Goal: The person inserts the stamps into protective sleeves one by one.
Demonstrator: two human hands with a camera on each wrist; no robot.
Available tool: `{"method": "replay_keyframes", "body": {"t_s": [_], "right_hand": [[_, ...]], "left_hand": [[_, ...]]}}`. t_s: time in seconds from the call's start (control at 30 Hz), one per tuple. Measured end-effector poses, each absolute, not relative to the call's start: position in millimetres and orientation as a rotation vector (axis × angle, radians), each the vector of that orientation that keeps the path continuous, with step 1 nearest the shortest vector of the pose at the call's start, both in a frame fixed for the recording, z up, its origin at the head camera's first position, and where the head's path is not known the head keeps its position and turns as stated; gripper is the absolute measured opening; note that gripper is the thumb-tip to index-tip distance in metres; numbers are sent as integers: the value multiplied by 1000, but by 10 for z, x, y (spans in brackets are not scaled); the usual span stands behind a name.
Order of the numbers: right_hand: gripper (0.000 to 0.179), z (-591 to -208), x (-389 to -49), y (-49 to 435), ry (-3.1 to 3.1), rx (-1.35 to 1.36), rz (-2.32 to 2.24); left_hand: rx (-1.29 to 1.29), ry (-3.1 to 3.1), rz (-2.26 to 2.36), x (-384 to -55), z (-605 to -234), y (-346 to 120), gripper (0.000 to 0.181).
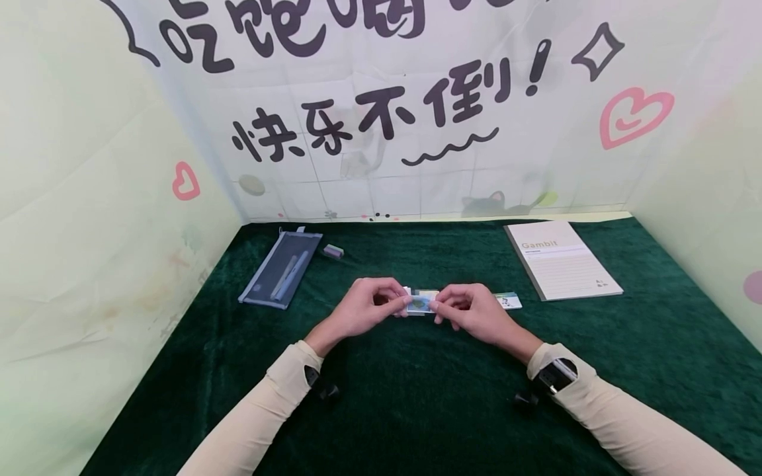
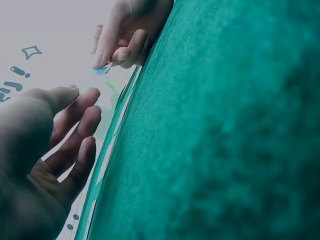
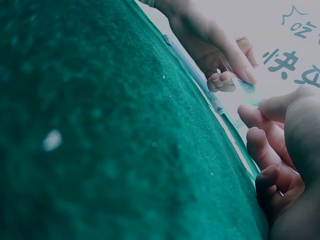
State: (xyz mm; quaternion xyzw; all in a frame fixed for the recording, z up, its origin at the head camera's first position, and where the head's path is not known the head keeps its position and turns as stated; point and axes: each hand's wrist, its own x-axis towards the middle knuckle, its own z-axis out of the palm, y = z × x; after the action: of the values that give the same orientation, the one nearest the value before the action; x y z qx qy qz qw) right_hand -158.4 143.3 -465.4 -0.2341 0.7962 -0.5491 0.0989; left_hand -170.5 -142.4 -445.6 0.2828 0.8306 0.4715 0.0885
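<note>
In the head view, a small, clear-edged blue piece of film [image 1: 420, 303] is stretched between both hands over the table. My left hand [image 1: 372, 305] pinches its left end between thumb and fingers. At the other end, my right hand [image 1: 473, 309] pinches it the same way. The right wrist view shows the film [image 3: 244, 86] at the left hand's [image 3: 212, 47] thumb. Its blue corner [image 2: 101, 70] shows by the right thumb in the left wrist view. Pale flat pieces [image 1: 427, 293] lie behind the film, partly hidden; their kind is unclear.
A printed card or packet [image 1: 509, 301] sticks out beside the right hand. A mesh zip pouch [image 1: 292, 261] with pens lies at left, near a small eraser-like block [image 1: 333, 251]. At right is a notebook [image 1: 562, 261]. Dark green cloth [image 1: 417, 410] covers the table.
</note>
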Motion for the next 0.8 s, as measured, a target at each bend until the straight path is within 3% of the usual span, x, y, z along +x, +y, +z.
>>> {"method": "replay_keyframes", "body": {"t_s": [0.8], "right_hand": [[18,-4653,-1578,1427,2363,-705,-1580]], "left_hand": [[881,2454,1393,-1715,-4468,-1423,16]]}}
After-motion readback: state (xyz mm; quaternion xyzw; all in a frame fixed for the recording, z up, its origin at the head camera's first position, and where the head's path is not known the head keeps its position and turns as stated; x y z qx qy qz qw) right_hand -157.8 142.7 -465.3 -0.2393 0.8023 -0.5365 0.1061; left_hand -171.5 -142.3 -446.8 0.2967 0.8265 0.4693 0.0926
